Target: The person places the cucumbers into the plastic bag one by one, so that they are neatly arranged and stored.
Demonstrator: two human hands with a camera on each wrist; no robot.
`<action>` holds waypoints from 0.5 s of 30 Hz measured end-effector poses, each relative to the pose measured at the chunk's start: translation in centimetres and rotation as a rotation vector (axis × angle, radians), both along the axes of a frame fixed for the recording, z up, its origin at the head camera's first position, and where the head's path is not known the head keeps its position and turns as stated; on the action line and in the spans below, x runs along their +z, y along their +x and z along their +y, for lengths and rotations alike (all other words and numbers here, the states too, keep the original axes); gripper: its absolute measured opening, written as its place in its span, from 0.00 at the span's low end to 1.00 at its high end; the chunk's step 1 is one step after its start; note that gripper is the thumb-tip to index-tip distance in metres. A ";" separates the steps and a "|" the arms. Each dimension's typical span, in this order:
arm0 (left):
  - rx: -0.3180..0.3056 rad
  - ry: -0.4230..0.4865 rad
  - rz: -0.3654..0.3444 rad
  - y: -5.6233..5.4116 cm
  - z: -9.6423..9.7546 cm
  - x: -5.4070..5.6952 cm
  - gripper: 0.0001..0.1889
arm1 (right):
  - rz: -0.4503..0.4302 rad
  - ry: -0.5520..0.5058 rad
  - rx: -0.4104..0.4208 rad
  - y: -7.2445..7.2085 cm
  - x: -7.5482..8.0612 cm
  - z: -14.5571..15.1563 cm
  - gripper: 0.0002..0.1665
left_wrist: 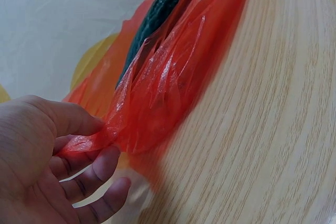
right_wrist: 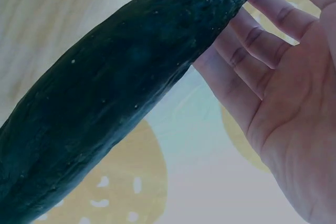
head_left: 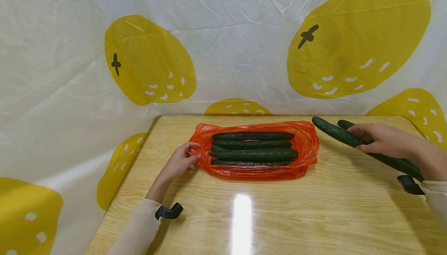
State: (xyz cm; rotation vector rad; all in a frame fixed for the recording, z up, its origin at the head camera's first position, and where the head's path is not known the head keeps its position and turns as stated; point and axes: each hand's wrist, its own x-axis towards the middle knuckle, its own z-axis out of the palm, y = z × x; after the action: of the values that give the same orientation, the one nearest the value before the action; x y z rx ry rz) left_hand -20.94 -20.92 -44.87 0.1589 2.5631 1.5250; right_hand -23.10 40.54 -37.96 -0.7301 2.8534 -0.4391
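Note:
A red plastic bag (head_left: 309,146) lies spread on the table, with several dark green cucumbers (head_left: 253,154) side by side on it. My left hand (head_left: 177,162) pinches the bag's left end between thumb and fingers; the left wrist view shows the thin film (left_wrist: 152,93) gathered there. On the right, my right hand (head_left: 389,141) grips a long cucumber (head_left: 331,131) from above, its far end pointing toward the bag. A second cucumber (head_left: 344,124) shows just behind it, partly hidden by the hand. In the right wrist view, the gripped cucumber (right_wrist: 105,87) slants across, fingers along its far side.
The wooden table (head_left: 297,212) ends at the back against a hanging white sheet (head_left: 241,65) printed with yellow fruit shapes. More sheet hangs along the left edge. A bright light reflection (head_left: 241,224) lies on the table in front of the bag.

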 end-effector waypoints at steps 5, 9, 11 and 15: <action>-0.001 0.002 -0.001 0.0 0.0 0.1 0.19 | -0.005 -0.026 0.007 0.0 1.0 -0.8 0.32; -0.008 0.008 -0.001 0.1 0.0 0.1 0.20 | 0.006 -0.035 0.014 0.0 1.8 -1.5 0.31; -0.013 0.011 0.005 0.1 0.0 0.1 0.20 | 0.029 -0.027 0.018 0.0 2.3 -1.9 0.31; -0.020 0.013 0.011 0.1 0.0 0.2 0.20 | 0.059 -0.013 0.032 0.0 3.3 -2.8 0.31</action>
State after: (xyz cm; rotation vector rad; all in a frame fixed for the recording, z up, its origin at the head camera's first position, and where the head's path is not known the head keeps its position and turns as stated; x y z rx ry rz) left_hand -20.82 -20.90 -44.69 0.1946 2.5529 1.5377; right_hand -23.07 37.76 -34.68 -0.8022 2.8917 -0.4391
